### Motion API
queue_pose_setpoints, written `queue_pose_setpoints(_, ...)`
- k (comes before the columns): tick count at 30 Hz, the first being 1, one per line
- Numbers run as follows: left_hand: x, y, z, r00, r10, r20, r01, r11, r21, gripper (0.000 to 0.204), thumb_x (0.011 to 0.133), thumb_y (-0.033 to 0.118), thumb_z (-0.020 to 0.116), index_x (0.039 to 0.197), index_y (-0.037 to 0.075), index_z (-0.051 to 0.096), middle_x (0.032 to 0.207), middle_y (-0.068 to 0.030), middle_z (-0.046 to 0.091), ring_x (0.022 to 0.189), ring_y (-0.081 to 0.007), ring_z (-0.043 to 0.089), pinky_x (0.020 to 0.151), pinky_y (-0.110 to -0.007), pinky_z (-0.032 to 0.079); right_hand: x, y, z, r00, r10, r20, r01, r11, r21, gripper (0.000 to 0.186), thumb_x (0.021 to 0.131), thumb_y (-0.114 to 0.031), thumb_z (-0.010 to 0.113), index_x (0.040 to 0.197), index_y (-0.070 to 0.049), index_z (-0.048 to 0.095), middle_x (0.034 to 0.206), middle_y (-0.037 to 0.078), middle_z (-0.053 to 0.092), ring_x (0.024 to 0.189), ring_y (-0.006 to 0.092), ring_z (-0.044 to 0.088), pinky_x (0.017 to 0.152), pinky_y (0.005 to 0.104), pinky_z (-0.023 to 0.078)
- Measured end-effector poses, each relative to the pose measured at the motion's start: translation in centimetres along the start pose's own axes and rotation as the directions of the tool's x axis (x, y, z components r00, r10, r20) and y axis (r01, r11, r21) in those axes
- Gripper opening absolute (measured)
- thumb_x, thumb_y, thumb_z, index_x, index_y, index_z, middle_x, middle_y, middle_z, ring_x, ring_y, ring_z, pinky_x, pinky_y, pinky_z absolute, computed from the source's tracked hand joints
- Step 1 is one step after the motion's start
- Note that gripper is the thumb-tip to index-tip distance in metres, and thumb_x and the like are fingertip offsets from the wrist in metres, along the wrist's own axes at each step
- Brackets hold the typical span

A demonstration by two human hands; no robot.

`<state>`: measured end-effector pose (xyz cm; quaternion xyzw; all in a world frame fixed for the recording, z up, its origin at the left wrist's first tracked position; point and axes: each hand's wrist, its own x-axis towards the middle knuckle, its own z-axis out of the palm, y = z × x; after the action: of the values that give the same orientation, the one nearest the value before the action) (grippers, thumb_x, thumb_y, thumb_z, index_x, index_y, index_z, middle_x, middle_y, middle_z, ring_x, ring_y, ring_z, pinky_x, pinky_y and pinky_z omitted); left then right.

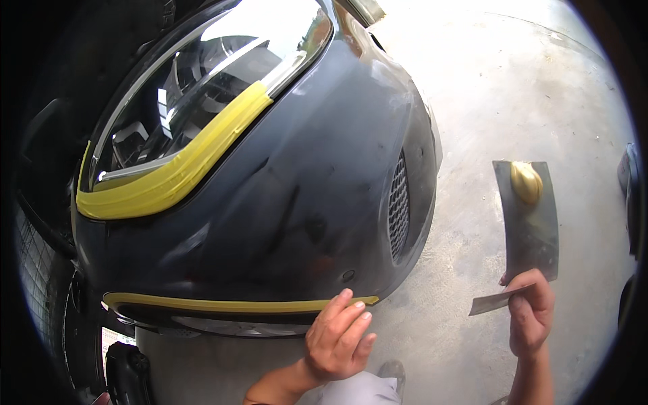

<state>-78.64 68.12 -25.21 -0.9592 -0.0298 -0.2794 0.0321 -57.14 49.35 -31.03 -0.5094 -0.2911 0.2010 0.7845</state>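
Note:
My right hand (530, 314) grips a dark flat metal plate (533, 233) and a small thin spreader (496, 302), which juts out to the left. A dollop of yellowish putty (526, 183) sits near the plate's far end. My left hand (341, 337) holds nothing, its fingers stretched toward the lower edge of a dark car bumper (317, 223). In view, its fingertips overlap the yellow masking tape (236, 306) along that edge; whether they touch, I cannot tell. A small round hole (348, 275) lies just beyond them.
Wide yellow tape (182, 175) borders the car's headlight (182, 101). A mesh grille (399, 209) is set in the bumper's right part. Pale concrete floor (466, 142) stretches to the right. A dark object (630, 202) stands at the far right rim. My shoe (391, 370) shows below.

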Motion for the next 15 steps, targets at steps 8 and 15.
queue_pose_setpoints(8,-0.7,-4.3,-7.5,0.975,-0.181,-0.128,0.206,0.531,0.822,0.08,0.098,0.053,0.037,0.146,-0.009,0.02,0.15,-0.031,0.021,0.141,-0.0481,0.018,0.114,-0.055,0.018,0.0,-1.0,1.6,0.997,-0.043,-0.059,0.043,0.999,0.006,0.009,0.088,-0.005,0.052,0.093,0.002,0.055,0.079,0.002,0.055,0.071,0.0055,0.045,0.065,0.0197,0.035)
queue_pose_setpoints(15,4.5,-4.0,-4.7,0.964,-0.257,-0.06,0.173,0.442,0.88,0.092,0.093,0.064,0.033,0.146,-0.01,0.018,0.151,-0.0313,0.018,0.142,-0.0469,0.015,0.115,-0.054,0.016,0.3,-1.2,4.0,0.998,-0.055,-0.014,0.056,0.997,0.046,0.01,0.087,-0.003,0.051,0.095,0.003,0.055,0.078,0.002,0.055,0.067,0.005,0.045,0.061,0.0196,0.034)
